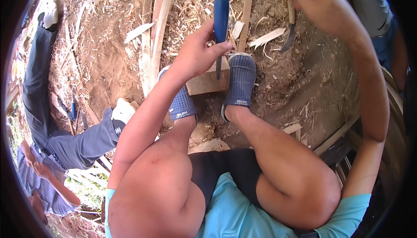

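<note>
Head view, left hand [195,52] grasping blue-handled chisel [221,14], right hand [313,4] forward on bent arm [374,94], grip unclear

The left arm [141,118] is pointing forward and slanting a little to the right, and it is looking nearly straight. The left grip [193,55] is holding on, with its fingers curling and mostly hiding. The left thumb [220,49] is lying flat and pointing right. The right arm [374,88] is making a big bend out to the side. Its wrist [354,37] is leaning inward. The right grip [319,5] is hanging up high, farther forward than the left one. The top edge is cutting off some fingers, so how tightly they are curling is hard to see. Both knees [321,192] are bending and pointing apart.
</note>
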Demonstrator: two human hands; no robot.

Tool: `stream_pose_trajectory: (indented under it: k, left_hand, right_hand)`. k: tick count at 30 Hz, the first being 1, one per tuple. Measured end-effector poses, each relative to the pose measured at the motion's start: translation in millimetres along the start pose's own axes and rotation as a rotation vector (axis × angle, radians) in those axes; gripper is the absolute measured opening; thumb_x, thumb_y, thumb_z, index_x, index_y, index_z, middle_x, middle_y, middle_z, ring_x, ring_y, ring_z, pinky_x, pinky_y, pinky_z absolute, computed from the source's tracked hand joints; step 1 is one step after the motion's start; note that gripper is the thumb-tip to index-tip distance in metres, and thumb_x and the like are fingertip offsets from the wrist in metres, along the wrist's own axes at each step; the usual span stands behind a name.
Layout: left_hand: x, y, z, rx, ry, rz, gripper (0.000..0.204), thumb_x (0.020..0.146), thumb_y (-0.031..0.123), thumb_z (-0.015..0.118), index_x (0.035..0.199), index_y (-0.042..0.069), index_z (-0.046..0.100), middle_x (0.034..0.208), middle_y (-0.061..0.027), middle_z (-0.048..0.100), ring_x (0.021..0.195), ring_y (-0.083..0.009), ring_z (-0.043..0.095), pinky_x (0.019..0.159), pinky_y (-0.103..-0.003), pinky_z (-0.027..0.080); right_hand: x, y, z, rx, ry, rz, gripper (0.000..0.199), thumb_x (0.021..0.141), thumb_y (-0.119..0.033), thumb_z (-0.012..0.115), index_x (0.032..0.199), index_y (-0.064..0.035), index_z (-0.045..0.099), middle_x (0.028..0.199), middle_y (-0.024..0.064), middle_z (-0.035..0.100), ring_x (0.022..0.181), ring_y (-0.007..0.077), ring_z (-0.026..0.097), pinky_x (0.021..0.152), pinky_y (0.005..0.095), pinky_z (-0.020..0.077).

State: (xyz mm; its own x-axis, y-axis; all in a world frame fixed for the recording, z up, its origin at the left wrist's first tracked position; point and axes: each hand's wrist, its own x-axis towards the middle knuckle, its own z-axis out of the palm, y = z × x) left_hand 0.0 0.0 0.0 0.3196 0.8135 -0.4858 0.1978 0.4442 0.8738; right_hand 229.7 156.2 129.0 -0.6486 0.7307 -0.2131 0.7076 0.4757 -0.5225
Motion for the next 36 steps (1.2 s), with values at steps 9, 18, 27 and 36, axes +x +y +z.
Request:
stream_pose_trajectory:
  k: [9, 18, 27, 36]
  left_hand:
    - [-6, 1, 3, -0.03, 0.022, -0.013, 0.044, 0.09, 0.016, 0.068, 0.127, 0.005, 0.047, 0.095, -0.0067, 0.063, 0.081, -0.0119, 0.063, 0.067, -0.027, 0.052]
    - [-2, -9, 5, 0.011, 0.041, 0.104, 0.043, 0.089, 0.016, 0.068, 0.126, 0.005, 0.049, 0.089, -0.0055, 0.063, 0.077, -0.0121, 0.063, 0.068, -0.028, 0.052]
    - [3, -5, 5, 0.034, 0.062, 0.152, 0.042, 0.089, 0.016, 0.068, 0.125, 0.005, 0.051, 0.091, -0.0084, 0.066, 0.08, -0.0136, 0.065, 0.075, -0.031, 0.053]
    - [9, -9, 1, 0.036, 0.027, 0.074, 0.043, 0.089, 0.015, 0.068, 0.127, 0.005, 0.05, 0.089, -0.0075, 0.065, 0.078, -0.0145, 0.066, 0.073, -0.032, 0.053]
  right_hand:
    - [13, -29, -5, -0.034, -0.053, 0.041, 0.043, 0.099, -0.016, 0.052, 0.138, -0.0002, 0.047, 0.088, 0.0065, 0.066, 0.074, 0.0099, 0.058, 0.069, 0.0257, 0.0488]
    - [24, -38, -9, -0.03, -0.144, 0.219, 0.042, 0.099, -0.017, 0.052, 0.137, -0.0008, 0.049, 0.09, 0.0076, 0.068, 0.078, 0.0109, 0.06, 0.076, 0.025, 0.0499]
    - [35, -88, -10, -0.087, -0.139, 0.394, 0.042, 0.098, -0.016, 0.052, 0.137, -0.0011, 0.05, 0.09, 0.0071, 0.066, 0.077, 0.0105, 0.06, 0.075, 0.0258, 0.0511]
    - [45, -90, -4, -0.064, -0.126, 0.428, 0.042, 0.1, -0.016, 0.049, 0.139, -0.0004, 0.047, 0.084, 0.0048, 0.065, 0.072, 0.0074, 0.058, 0.068, 0.0213, 0.0482]
